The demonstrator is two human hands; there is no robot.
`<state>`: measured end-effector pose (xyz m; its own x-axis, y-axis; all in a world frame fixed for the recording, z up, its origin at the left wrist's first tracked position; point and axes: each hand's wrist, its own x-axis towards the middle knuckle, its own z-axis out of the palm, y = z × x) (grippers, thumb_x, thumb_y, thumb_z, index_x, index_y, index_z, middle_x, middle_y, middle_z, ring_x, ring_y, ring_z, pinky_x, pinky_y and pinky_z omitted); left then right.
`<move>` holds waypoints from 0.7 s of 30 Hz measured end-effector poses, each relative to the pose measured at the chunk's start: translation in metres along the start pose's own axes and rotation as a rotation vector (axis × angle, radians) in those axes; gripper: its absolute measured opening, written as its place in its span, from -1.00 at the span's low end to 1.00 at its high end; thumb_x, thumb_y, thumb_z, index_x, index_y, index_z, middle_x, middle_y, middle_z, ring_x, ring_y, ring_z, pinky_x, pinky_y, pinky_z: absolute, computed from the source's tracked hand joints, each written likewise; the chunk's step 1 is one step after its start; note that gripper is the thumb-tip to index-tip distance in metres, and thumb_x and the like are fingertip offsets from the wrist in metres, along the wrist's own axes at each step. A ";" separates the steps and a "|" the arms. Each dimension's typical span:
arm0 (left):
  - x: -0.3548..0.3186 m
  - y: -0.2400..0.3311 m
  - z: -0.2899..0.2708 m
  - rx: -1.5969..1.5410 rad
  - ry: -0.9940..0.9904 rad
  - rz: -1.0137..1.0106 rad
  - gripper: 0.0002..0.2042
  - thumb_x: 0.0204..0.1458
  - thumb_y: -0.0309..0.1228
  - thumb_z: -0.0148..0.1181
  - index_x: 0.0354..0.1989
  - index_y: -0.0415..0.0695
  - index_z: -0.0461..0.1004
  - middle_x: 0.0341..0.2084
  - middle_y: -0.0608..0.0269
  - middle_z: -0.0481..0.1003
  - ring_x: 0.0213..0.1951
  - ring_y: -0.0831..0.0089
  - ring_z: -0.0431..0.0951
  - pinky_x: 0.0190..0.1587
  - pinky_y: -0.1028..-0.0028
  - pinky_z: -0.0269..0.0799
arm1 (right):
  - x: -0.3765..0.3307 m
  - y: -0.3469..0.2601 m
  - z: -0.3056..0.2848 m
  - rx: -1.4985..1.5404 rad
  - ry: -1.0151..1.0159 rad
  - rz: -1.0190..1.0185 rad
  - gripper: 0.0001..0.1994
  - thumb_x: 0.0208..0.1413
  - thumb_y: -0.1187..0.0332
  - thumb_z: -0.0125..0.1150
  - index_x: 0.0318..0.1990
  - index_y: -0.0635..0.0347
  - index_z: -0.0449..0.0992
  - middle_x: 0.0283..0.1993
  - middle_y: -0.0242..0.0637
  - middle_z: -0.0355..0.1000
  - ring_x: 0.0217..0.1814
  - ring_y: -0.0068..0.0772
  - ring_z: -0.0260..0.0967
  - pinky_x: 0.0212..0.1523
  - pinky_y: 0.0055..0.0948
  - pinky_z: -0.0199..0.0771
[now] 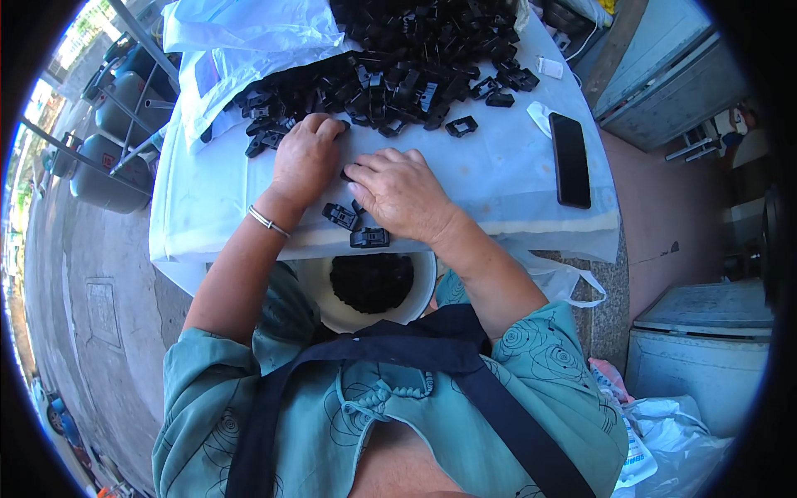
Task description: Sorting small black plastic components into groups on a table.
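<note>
My left hand [309, 156] is at the near edge of a heap of black plastic parts [407, 79], its fingers curled down on a black part that barely shows by the fingertips. Closer to me, my right hand [402, 192] pinches a small black plastic part [347, 175], mostly covered by the fingers. Just below that hand lie a few loose parts, among them a clip-like black part [340, 216] and a rectangular black part [369, 238] close to the table's front edge.
A white-covered table [490, 178] carries the heap, a white plastic bag [249, 41] and a black phone [570, 160]. Below the front edge, a white basin [423, 290] holds a dark mass of parts [372, 282]. Grey gas cylinders [112, 174] stand at the left.
</note>
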<state>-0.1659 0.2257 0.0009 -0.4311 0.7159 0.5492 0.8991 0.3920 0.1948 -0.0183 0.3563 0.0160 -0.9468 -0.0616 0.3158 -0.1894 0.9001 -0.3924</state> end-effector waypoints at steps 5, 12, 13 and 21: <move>-0.012 0.004 -0.010 -0.126 -0.050 0.093 -0.86 -0.12 -0.50 0.23 -0.34 -0.11 0.53 -0.24 0.15 0.45 -0.24 0.14 0.51 -0.16 0.26 0.49 | -0.009 0.004 0.010 -0.065 0.126 -0.034 -0.69 0.17 0.21 0.07 0.00 0.09 0.54 0.02 -0.22 0.46 0.11 -0.21 0.34 0.12 -0.20 0.23; -0.010 0.016 -0.020 -0.306 -0.120 -0.355 -0.61 -0.10 -0.44 0.32 -0.05 -0.12 0.43 -0.17 0.07 0.50 -0.37 0.22 0.58 -0.25 0.34 0.52 | 0.016 0.044 -0.009 -0.027 0.243 0.181 -0.70 0.08 0.43 0.16 0.00 0.09 0.51 0.00 -0.14 0.41 0.04 -0.10 0.38 -0.01 -0.17 0.41; -0.009 0.016 -0.017 -0.308 -0.122 -0.353 -0.61 -0.10 -0.44 0.32 -0.05 -0.12 0.43 -0.17 0.07 0.50 -0.37 0.22 0.58 -0.25 0.34 0.52 | 0.019 0.053 -0.006 -0.248 0.237 0.243 -0.69 0.06 0.44 0.18 0.00 0.08 0.52 0.01 -0.13 0.40 0.04 -0.10 0.38 -0.02 -0.18 0.42; -0.021 0.016 -0.024 -0.427 -0.261 -0.143 -0.73 -0.15 -0.48 0.33 -0.20 -0.11 0.52 -0.32 0.21 0.56 -0.35 0.29 0.55 -0.24 0.37 0.49 | 0.009 0.050 -0.002 -0.137 0.267 -0.031 -0.82 0.07 0.40 0.17 -0.15 0.15 0.50 -0.05 -0.17 0.41 -0.08 -0.09 0.38 -0.09 -0.21 0.41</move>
<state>-0.1404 0.2033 0.0125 -0.5071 0.8142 0.2828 0.7572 0.2642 0.5974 -0.0360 0.4019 0.0006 -0.8358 0.0094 0.5489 -0.1629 0.9506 -0.2643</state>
